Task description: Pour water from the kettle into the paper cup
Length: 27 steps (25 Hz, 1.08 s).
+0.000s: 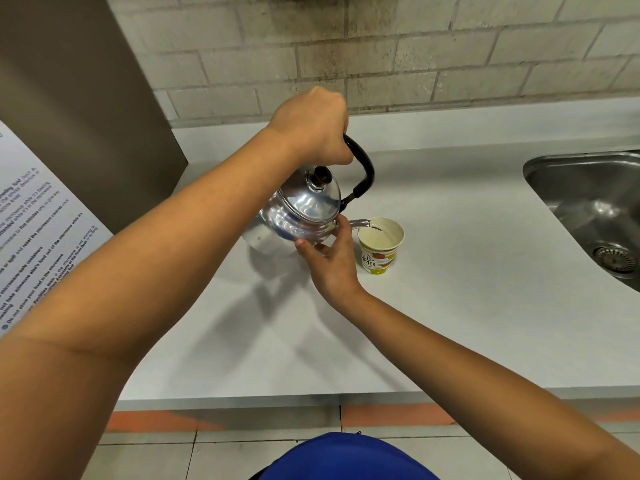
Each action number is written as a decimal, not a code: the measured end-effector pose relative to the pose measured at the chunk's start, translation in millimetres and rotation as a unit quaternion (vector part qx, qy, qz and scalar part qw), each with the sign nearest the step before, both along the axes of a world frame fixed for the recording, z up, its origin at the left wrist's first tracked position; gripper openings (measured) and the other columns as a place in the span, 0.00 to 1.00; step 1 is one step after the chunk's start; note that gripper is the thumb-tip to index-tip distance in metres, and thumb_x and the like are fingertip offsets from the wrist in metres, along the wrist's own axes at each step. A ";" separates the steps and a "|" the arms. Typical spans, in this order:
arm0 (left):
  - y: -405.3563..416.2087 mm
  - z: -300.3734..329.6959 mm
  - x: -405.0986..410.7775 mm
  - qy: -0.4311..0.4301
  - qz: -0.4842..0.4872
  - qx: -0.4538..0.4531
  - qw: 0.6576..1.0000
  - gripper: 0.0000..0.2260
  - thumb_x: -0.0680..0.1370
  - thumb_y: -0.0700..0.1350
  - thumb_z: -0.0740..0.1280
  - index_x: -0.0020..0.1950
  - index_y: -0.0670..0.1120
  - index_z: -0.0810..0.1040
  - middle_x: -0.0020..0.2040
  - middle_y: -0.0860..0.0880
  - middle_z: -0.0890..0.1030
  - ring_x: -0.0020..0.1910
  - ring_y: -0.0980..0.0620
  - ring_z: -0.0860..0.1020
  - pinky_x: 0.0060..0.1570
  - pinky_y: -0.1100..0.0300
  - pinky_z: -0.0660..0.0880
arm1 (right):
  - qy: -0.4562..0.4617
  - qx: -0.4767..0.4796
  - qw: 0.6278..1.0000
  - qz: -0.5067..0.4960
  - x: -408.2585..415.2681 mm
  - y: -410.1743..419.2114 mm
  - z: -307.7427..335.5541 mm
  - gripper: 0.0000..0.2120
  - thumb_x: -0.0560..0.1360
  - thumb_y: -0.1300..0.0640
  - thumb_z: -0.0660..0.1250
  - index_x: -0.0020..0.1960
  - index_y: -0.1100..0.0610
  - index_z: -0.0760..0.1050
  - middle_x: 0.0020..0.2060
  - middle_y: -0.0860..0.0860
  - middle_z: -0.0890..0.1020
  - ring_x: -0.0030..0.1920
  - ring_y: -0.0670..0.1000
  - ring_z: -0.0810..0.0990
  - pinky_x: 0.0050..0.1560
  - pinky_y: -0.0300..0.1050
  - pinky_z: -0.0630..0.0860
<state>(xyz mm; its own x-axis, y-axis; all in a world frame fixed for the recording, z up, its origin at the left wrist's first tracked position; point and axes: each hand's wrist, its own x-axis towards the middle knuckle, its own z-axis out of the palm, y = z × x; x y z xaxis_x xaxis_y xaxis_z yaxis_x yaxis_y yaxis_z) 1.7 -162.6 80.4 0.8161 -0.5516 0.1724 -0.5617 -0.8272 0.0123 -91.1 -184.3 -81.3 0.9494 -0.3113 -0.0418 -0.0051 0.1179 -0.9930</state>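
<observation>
A shiny metal kettle (298, 216) with a black handle and a black lid knob is tilted to the right above the white counter (467, 306). Its spout reaches over the rim of a paper cup (380, 244) with a yellow and green print, and a thin stream of water falls into the cup. My left hand (313, 128) is closed around the black handle from above. My right hand (332, 258) rests its fingers against the kettle's lower body beside the spout, just left of the cup.
A steel sink (588, 209) with a drain is set into the counter at the right. A brown panel (79, 109) and a printed notice (34, 230) stand at the left. A brick wall (415, 53) backs the counter; the front edge (277, 398) runs below my arms.
</observation>
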 end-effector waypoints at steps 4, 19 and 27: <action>-1.7 1.2 1.1 -0.006 -0.005 0.005 1.000 0.08 0.66 0.44 0.68 0.35 0.39 0.79 0.26 0.47 0.69 0.31 0.43 0.71 0.23 0.62 0.61 | 0.001 0.006 1.000 0.000 1.2 0.4 0.6 0.34 0.70 0.64 0.69 0.71 0.59 0.56 0.67 0.62 0.67 0.63 0.64 0.73 0.61 0.54 0.76; -4.2 4.1 2.0 -0.001 -0.015 0.031 0.999 0.11 0.67 0.44 0.68 0.27 0.43 0.70 0.26 0.48 0.68 0.28 0.46 0.69 0.24 0.62 0.62 | -0.001 0.029 1.000 0.007 7.3 3.3 2.3 0.35 0.70 0.64 0.70 0.71 0.58 0.56 0.67 0.61 0.67 0.64 0.63 0.73 0.60 0.51 0.76; -4.2 6.7 4.8 -0.015 -0.025 0.037 0.999 0.13 0.66 0.43 0.67 0.25 0.44 0.67 0.26 0.47 0.67 0.25 0.48 0.66 0.23 0.62 0.60 | -0.015 0.049 0.999 0.001 10.2 6.2 4.4 0.34 0.71 0.64 0.69 0.71 0.58 0.55 0.67 0.61 0.66 0.64 0.63 0.73 0.51 0.38 0.76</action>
<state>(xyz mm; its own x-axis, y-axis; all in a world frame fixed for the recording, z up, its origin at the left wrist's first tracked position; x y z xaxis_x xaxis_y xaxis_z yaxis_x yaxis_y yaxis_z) 6.5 -166.9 87.1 0.7819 -0.6042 0.1535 -0.6021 -0.7958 -0.0651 -81.0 -178.0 -76.9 0.9511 -0.3057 -0.0438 0.0238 0.2141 -0.9765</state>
